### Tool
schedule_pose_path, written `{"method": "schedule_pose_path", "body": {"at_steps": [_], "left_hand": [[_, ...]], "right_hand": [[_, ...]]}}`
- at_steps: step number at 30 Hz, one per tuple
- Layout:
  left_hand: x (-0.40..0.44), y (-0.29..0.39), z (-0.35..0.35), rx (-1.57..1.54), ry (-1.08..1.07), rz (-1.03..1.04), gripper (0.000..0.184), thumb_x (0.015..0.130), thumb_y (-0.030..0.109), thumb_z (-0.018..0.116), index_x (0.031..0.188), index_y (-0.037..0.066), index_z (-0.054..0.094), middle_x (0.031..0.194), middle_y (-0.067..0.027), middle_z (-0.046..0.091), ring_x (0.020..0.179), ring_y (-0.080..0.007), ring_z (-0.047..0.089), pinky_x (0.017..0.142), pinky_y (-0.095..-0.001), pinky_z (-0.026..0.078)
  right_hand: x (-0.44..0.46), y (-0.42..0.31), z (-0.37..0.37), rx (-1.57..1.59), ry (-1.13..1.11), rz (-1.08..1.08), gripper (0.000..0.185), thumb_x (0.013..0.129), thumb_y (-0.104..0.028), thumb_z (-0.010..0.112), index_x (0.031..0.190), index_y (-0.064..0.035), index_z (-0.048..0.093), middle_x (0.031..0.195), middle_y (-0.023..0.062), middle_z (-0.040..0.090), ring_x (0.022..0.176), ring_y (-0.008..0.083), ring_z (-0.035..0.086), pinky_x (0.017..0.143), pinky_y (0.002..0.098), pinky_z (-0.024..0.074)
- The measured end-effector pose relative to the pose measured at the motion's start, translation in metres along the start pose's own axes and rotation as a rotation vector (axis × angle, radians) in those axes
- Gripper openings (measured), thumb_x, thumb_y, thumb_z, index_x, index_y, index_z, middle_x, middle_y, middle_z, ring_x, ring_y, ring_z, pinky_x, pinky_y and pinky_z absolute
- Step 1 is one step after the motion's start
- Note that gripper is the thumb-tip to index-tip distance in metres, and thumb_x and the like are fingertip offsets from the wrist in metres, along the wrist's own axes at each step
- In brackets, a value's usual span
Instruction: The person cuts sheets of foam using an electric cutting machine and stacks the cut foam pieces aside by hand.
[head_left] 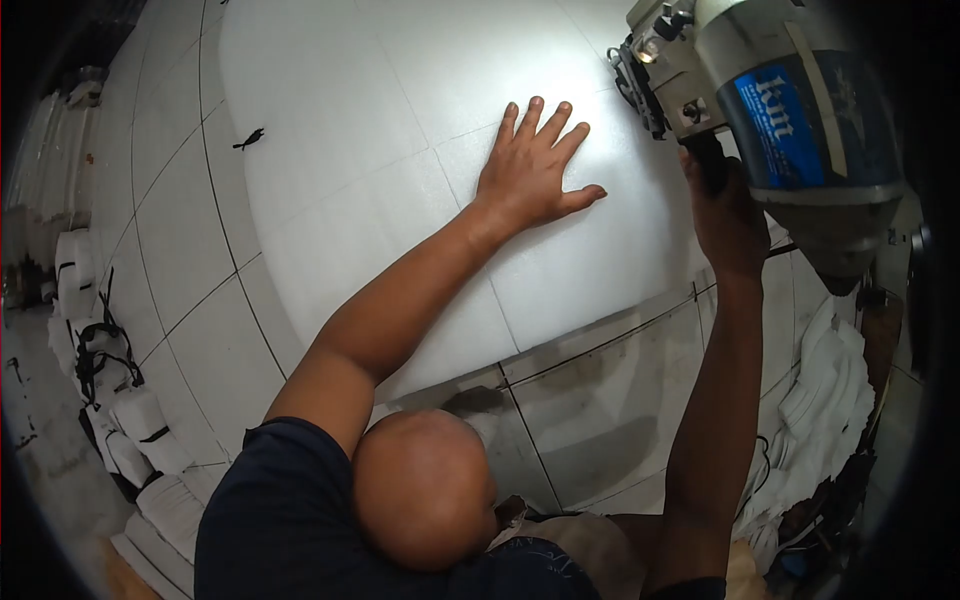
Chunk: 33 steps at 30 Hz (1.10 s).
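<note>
Left grip (540, 165) spread flat, right grip (728, 220) round a handle (708, 160)

The machine (775, 130) on that handle hides what lies beyond the right grip. A white sheet (370, 110) lies under the left grip; left of it, a dark scrap (249, 140), then strapped bundles (142, 420). Pale tiles (170, 230), perhaps flooring, surround the sheet.

Left hand (535, 170) spread flat on a white sheet (400, 240), right hand (732, 225) around the black handle (706, 160) of a blue-labelled machine (790, 130), white bundles (142, 415) well left of both hands.
</note>
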<state>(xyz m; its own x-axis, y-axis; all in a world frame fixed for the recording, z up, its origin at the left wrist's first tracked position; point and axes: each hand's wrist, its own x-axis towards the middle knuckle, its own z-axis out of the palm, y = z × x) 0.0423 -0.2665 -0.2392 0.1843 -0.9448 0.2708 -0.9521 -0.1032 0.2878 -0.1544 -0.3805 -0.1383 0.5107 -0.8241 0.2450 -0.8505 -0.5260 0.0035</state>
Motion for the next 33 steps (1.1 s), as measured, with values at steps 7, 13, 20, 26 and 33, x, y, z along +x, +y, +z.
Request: {"method": "schedule_pose_path", "body": {"at_steps": [7, 13, 20, 26, 33], "left_hand": [[0.0, 0.0, -0.005, -0.036, 0.011, 0.004, 0.08, 0.081, 0.072, 0.052, 0.136, 0.014, 0.052, 0.146, -0.0148, 0.042, 0.138, -0.0399, 0.031, 0.115, -0.0541, 0.02], [0.001, 0.003, -0.008, -0.029, 0.014, -0.004, 0.078, 0.081, 0.071, 0.053, 0.135, 0.014, 0.052, 0.145, -0.0146, 0.043, 0.138, -0.0395, 0.032, 0.115, -0.0541, 0.021], [0.002, 0.0, -0.01, -0.026, 0.034, -0.031, 0.074, 0.079, 0.069, 0.056, 0.132, 0.017, 0.056, 0.143, -0.0132, 0.046, 0.137, -0.0364, 0.035, 0.114, -0.0526, 0.022], [0.002, 0.001, -0.006, -0.03, 0.06, -0.058, 0.066, 0.082, 0.063, 0.056, 0.131, 0.019, 0.057, 0.144, -0.0107, 0.046, 0.138, -0.0328, 0.035, 0.116, -0.0489, 0.021], [0.001, 0.002, -0.007, -0.051, 0.035, -0.081, 0.061, 0.084, 0.056, 0.058, 0.132, 0.018, 0.057, 0.145, -0.0102, 0.045, 0.139, -0.032, 0.032, 0.117, -0.049, 0.017]], "right_hand": [[0.006, -0.012, -0.006, -0.079, -0.076, 0.061, 0.062, 0.09, -0.061, 0.051, 0.118, -0.0057, 0.056, 0.085, 0.0185, 0.069, 0.081, 0.036, 0.069, 0.07, 0.0424, 0.0567], [0.011, 0.0, 0.001, 0.074, -0.141, 0.046, 0.065, 0.089, -0.064, 0.049, 0.113, -0.0033, 0.052, 0.096, 0.023, 0.066, 0.086, 0.0438, 0.065, 0.071, 0.0488, 0.052], [0.004, 0.043, 0.034, -0.036, -0.149, -0.192, 0.037, 0.096, -0.043, 0.052, 0.127, -0.0232, 0.053, 0.091, 0.0188, 0.064, 0.077, 0.0394, 0.066, 0.063, 0.047, 0.0526], [-0.035, 0.063, 0.005, -0.12, -0.214, -0.367, 0.042, 0.095, -0.02, 0.055, 0.134, -0.0342, 0.05, 0.117, 0.0131, 0.058, 0.087, 0.0321, 0.066, 0.067, 0.0402, 0.0544], [-0.105, 0.084, -0.05, -0.016, 0.001, -0.485, 0.038, 0.092, -0.035, 0.064, 0.117, -0.0067, 0.062, 0.108, 0.008, 0.066, 0.102, 0.0255, 0.062, 0.09, 0.037, 0.0467]]}}
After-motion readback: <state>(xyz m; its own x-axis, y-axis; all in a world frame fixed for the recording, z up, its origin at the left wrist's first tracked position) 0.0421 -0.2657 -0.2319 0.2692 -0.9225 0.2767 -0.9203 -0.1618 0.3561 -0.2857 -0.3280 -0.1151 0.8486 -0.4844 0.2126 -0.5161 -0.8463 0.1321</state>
